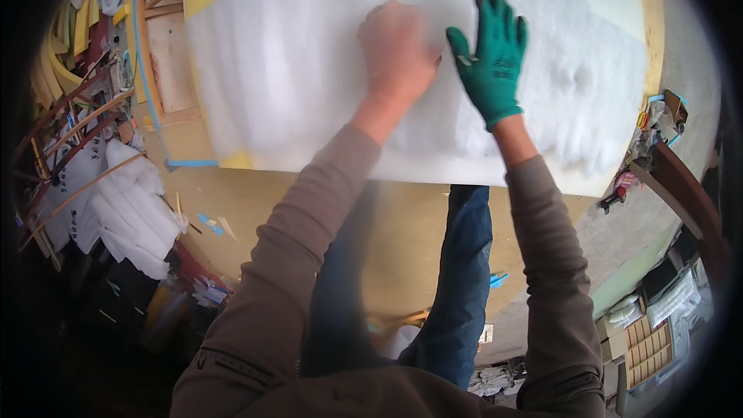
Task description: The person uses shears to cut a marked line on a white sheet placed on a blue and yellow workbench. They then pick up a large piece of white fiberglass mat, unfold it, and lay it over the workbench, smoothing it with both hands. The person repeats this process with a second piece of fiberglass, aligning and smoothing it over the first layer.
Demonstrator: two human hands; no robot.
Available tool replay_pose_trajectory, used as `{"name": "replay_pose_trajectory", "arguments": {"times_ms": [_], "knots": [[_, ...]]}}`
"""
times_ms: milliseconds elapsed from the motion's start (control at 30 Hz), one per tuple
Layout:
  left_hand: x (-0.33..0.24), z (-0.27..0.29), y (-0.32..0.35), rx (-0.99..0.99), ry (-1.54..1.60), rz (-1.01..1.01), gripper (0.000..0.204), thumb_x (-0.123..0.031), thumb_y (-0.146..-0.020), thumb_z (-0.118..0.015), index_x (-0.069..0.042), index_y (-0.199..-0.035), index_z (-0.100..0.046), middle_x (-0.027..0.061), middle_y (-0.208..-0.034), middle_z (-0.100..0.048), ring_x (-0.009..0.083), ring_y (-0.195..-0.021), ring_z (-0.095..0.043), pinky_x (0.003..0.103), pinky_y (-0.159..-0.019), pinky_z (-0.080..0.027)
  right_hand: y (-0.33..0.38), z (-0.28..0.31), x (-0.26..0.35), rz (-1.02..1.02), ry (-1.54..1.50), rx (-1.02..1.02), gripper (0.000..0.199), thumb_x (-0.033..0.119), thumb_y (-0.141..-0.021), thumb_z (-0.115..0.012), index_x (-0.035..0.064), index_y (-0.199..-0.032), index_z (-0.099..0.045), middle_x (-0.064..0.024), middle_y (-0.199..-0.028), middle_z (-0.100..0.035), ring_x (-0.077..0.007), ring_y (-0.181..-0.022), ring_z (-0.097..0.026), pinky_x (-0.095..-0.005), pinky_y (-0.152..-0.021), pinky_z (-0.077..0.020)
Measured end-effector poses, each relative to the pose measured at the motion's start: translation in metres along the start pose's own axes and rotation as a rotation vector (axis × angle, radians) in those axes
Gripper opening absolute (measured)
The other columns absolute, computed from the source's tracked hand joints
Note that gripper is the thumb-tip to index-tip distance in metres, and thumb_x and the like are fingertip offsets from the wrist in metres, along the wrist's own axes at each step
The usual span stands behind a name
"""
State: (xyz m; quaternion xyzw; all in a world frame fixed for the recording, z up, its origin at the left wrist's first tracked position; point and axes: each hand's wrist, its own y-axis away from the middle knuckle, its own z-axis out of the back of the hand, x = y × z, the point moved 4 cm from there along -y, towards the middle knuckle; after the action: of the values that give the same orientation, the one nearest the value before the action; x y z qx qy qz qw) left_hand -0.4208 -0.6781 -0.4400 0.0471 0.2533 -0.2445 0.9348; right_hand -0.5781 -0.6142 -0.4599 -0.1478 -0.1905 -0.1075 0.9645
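Observation:
A sheet of white fluffy batting (286,62) lies over a white foam slab (464,176) in front of me. My left hand (398,54), bare and blurred, is over the middle of the batting with its fingers curled in. A small dark tip shows by its thumb side; what the hand holds, if anything, I cannot make out. To its right, my right hand (494,66) wears a green knit glove with dark fingertips. Its fingers are stretched forward, the thumb points away to the left, and it rests on or just above the batting.
Yellow foam (236,159) shows under the left side of the slab. Beside it stands an open wooden frame (159,39) edged with blue. White wrapped bundles (135,205) and wood strips are piled at the left. A brown curved wooden piece (685,186) and a drawer tray (648,351) are at the right.

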Motion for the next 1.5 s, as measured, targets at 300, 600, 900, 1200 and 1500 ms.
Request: {"name": "replay_pose_trajectory", "arguments": {"times_ms": [300, 600, 900, 1200, 1500], "knots": [[0.033, -0.042, -0.004, 0.029, 0.029, -0.052, 0.013, -0.011, -0.082, -0.072, -0.007, -0.087, -0.06, 0.0102, -0.098, -0.06, 0.0376, -0.094, -0.057, 0.053, -0.08, -0.049, 0.019, -0.062, -0.004, -0.139, 0.103, 0.08, 0.066, 0.042, -0.104, -0.062, 0.0086, -0.159, -0.046, -0.0137, -0.166, -0.044, -0.0362, -0.155, -0.036, -0.0607, -0.129, -0.0173], [0.033, -0.023, 0.002, 0.099, 0.053, -0.227, 0.018, 0.001, -0.083, -0.067, -0.016, -0.09, -0.071, 0.0057, -0.097, -0.058, 0.0323, -0.092, -0.058, 0.047, -0.078, -0.051, 0.018, -0.059, 0.001, -0.161, 0.052, 0.087, 0.064, 0.037, -0.101, -0.065, 0.0096, -0.157, -0.049, -0.0121, -0.164, -0.046, -0.035, -0.153, -0.038, -0.0615, -0.128, -0.0199], [0.053, -0.011, 0.005, 0.2, -0.053, -0.262, 0.015, -0.004, -0.085, -0.071, -0.018, -0.086, -0.077, 0.0033, -0.099, -0.057, 0.0292, -0.098, -0.058, 0.045, -0.084, -0.049, 0.018, -0.06, 0.0, -0.137, 0.063, 0.049, 0.063, 0.036, -0.1, -0.067, 0.0099, -0.155, -0.05, -0.0112, -0.163, -0.048, -0.0341, -0.151, -0.041, -0.0625, -0.126, -0.0226], [-0.015, 0.015, 0.016, 0.026, 0.027, -0.419, 0.021, -0.002, -0.09, -0.062, -0.013, -0.102, -0.076, 0.0059, -0.117, -0.066, 0.0307, -0.116, -0.059, 0.045, -0.096, -0.048, 0.02, -0.063, -0.002, -0.137, 0.061, 0.056, 0.063, 0.034, -0.1, -0.066, 0.0091, -0.155, -0.049, -0.0116, -0.163, -0.049, -0.0337, -0.151, -0.04, -0.062, -0.127, -0.0218], [0.028, -0.015, 0.019, 0.35, -0.085, -0.318, 0.023, -0.008, -0.096, -0.06, -0.009, -0.115, -0.072, 0.0066, -0.116, -0.07, 0.03, -0.115, -0.064, 0.047, -0.099, -0.049, 0.018, -0.059, 0.001, -0.141, 0.04, 0.067, 0.062, 0.033, -0.101, -0.065, 0.0085, -0.155, -0.048, -0.0123, -0.162, -0.048, -0.0343, -0.151, -0.04, -0.0616, -0.126, -0.0211]]}}
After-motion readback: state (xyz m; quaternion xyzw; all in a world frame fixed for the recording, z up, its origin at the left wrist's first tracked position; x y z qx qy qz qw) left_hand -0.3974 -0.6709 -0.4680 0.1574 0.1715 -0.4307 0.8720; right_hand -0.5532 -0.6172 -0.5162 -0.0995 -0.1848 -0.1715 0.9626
